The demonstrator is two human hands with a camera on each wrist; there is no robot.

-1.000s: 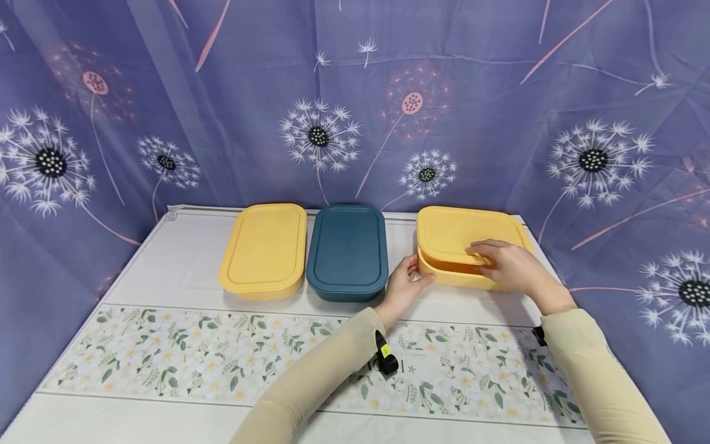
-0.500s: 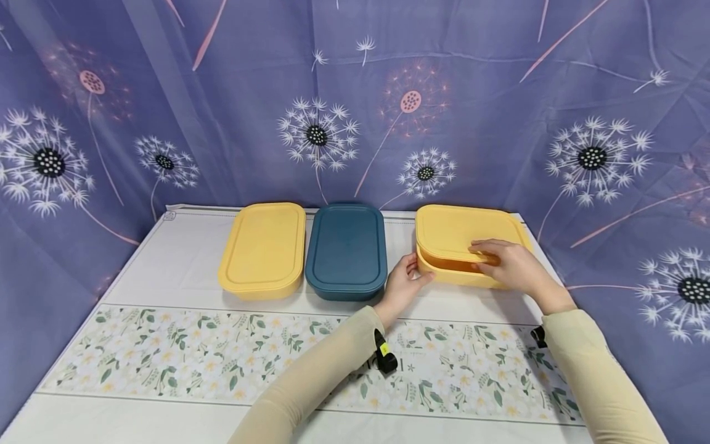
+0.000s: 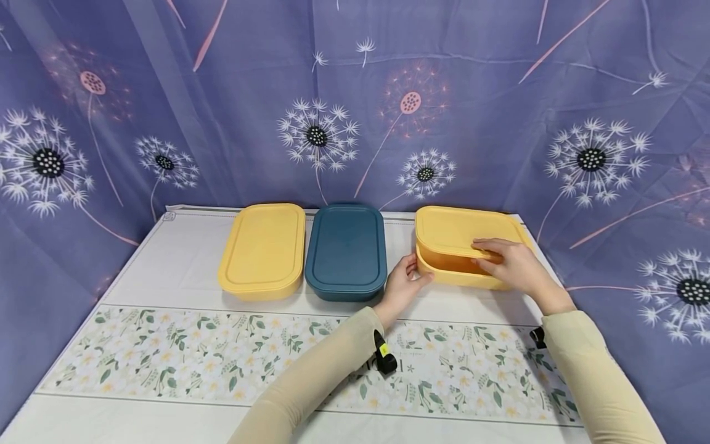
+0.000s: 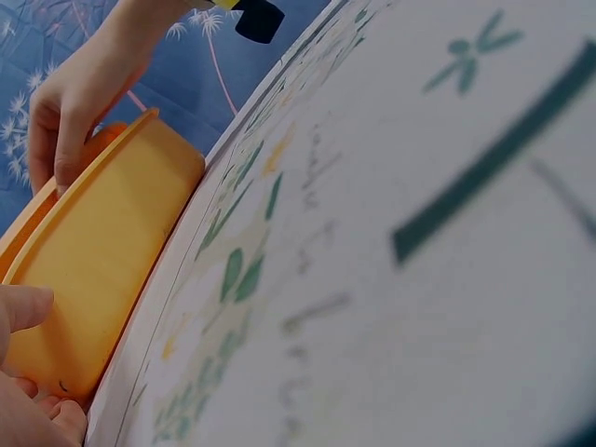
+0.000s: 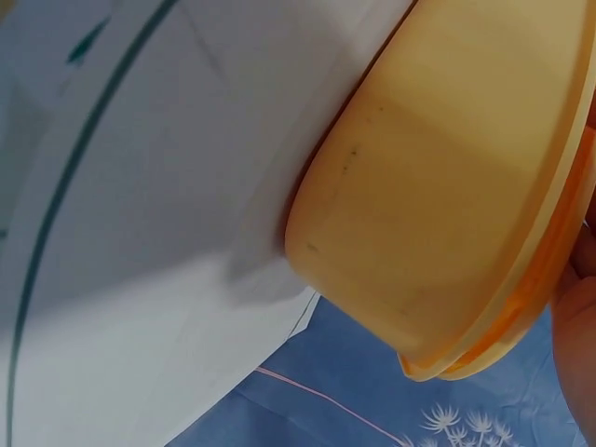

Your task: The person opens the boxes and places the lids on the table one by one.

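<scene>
The yellow rounded-rectangular plastic box (image 3: 460, 279) lies long axis sideways at the right of the white-covered table (image 3: 191, 259), left hand (image 3: 402, 287) gripping its left end, right hand (image 3: 517, 270) pinching its yellow lid (image 3: 457, 229) by the raised front edge.

Lid (image 3: 457, 229) over rightmost box (image 3: 463, 279)

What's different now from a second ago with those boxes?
The lid's near edge has risen a little, pinched by the right hand, so the gap into its box is wider. Nothing was newly gripped or let go. The left hand stays at that box's corner; the blue box and other yellow box haven't moved.
</scene>
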